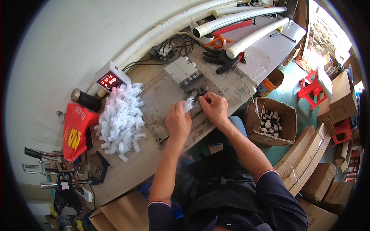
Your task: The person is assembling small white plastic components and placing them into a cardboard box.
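Note:
My left hand is closed around white ribbed plastic pieces, whose ends stick out beyond the fingers. Just right of it, my right hand has its thumb and forefinger pressed together at a small dark metal fixture; whatever lies in that pinch is too small to make out. Behind the fixture, a grey metal box is mounted on the flat metal plate. Left of the plate rises a big heap of the same white ribbed pieces.
A display box with red digits, a dark cylinder and a red bag surround the heap. Farther back lie cables, a black glove and long pale tubes. A carton of black-and-white rings stands right of the table.

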`<state>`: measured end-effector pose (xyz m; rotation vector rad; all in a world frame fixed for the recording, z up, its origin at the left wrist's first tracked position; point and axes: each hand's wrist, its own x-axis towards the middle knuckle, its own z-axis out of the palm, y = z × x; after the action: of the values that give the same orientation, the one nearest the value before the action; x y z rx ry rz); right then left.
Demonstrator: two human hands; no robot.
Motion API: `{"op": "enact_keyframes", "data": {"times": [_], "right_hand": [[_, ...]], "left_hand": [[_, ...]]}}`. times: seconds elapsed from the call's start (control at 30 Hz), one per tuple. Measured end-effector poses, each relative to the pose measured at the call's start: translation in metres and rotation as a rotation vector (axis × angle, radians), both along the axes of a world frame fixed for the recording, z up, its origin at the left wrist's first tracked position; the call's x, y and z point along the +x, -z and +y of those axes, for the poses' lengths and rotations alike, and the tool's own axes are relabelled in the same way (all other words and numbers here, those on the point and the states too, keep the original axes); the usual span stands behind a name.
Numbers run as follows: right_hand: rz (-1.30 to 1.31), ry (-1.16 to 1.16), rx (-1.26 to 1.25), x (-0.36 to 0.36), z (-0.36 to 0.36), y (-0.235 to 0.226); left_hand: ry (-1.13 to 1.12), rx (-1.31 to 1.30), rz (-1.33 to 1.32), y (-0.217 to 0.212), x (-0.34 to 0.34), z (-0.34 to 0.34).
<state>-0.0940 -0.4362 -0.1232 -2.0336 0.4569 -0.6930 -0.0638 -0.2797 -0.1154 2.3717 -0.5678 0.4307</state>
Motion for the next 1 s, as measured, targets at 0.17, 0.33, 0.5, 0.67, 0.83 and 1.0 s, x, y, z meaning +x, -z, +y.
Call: {"op": "enact_keyframes", "data": {"times": [0.17,0.33,0.5,0.67,0.83,1.0], "right_hand": [[-0.026,-0.017,0.040,-0.001,-0.001,0.000],[-0.078,-0.141,0.358,-0.008,-0.012,0.001],[-0.128,-0.311,0.480,-0.014,-0.015,-0.003],[-0.135,-0.486,0.693,-0.017,-0.025,0.001],[-0.093,-0.604,0.741,-0.014,-0.026,0.001],[-0.065,-0.553,0.785,-0.020,-0.034,-0.006]], "left_hand": [[-0.007,0.007,-0.043,0.001,0.005,0.005],[-0.065,-0.047,-0.085,0.001,-0.004,0.022],[0.047,-0.250,-0.242,0.001,-0.014,0.026],[0.062,-0.226,-0.331,0.002,-0.014,0.026],[0.087,-0.208,-0.402,0.003,-0.017,0.029],[0.163,-0.168,-0.326,0.001,-0.020,0.019]]}}
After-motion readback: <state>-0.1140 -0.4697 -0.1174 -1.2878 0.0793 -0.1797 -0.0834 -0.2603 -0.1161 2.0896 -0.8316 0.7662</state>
